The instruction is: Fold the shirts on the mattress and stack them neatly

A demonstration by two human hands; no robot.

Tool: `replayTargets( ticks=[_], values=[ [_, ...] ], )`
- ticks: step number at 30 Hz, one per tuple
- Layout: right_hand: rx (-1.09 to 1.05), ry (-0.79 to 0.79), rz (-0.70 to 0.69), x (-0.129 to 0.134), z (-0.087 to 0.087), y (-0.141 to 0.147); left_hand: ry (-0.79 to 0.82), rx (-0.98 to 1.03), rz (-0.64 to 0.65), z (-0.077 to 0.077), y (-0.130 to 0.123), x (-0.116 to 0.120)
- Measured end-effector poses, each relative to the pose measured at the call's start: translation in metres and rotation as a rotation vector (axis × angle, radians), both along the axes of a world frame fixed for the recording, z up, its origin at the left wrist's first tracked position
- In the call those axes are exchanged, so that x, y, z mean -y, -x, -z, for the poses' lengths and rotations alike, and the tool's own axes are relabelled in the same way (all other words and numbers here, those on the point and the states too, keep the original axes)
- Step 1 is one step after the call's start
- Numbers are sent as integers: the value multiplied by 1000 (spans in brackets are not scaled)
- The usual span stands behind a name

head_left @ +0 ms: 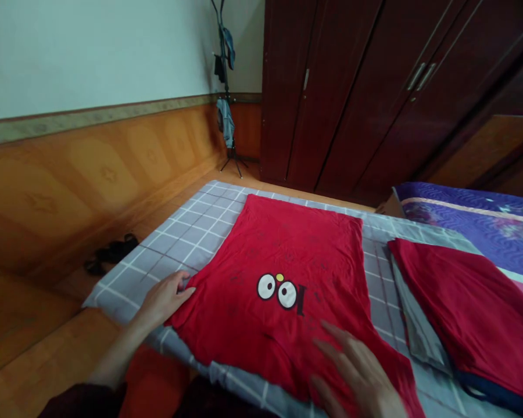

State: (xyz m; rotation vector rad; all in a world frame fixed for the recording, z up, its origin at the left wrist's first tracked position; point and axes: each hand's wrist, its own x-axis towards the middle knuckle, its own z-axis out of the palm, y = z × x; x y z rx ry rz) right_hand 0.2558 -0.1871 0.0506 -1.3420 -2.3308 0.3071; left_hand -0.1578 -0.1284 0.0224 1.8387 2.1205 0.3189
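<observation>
A red T-shirt point(305, 244) with a cartoon-eyes print lies spread on a grey checked cloth point(187, 232). My left hand point(169, 293) is at the shirt's left sleeve, thumb and fingers apart around its edge; whether it pinches any fabric is not clear. Over the lower right part of the shirt is my right hand point(353, 368), slightly blurred, its fingers spread and nothing held in them.
To the right lies a stack of folded clothes point(475, 307), red on top, near a purple patterned bedspread point(475, 215). Dark shoes point(113, 252) are on the floor at left. A coat stand point(226, 87) and a dark red wardrobe point(348, 98) stand behind.
</observation>
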Motion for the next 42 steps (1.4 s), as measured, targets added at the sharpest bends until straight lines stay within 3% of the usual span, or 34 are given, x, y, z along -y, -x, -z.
replayTargets(
  ticks=[4, 8, 10, 13, 15, 18, 22, 25, 27, 29, 32, 34, 36, 39, 42],
  values=[
    [-10, 172, -335, -25, -11, 106, -43, 309, -32, -3, -19, -1],
    [23, 246, -521, -40, 3, 159, -48, 858, -183, -5, -14, 0],
    [70, 293, -571, -44, 13, 165, -73, 946, -276, -3, -3, 2],
    [132, 316, -578, -42, 22, 164, -143, 879, -390, 0, 14, 4],
    [172, 330, -572, -37, 21, 162, -154, 817, -388, 3, 21, 5],
    [282, 351, -617, -31, 10, 158, -104, 678, -316, 7, 24, 7],
    [334, 239, -652, -38, -20, 149, -55, 514, -280, 9, 22, 9],
    [264, 240, -680, -52, -37, 148, 26, 692, -264, 4, 17, 12],
    [196, 249, -724, -60, -36, 153, 32, 889, -265, -2, 12, 15],
    [149, 265, -783, -66, -25, 160, -14, 1040, -282, -9, 5, 16],
    [109, 316, -856, -69, 0, 166, -82, 1086, -287, -22, -8, 14],
    [14, 364, -841, -70, 15, 167, -109, 1016, -256, -30, -21, 10],
    [-209, 463, -728, -73, 26, 166, -145, 879, -216, -36, -37, 5],
    [-713, 657, -384, -84, 38, 166, -195, 678, -182, -37, -67, -1],
    [-1049, 794, -86, -99, 46, 167, -109, 661, -106, -30, -97, 0]
  ],
)
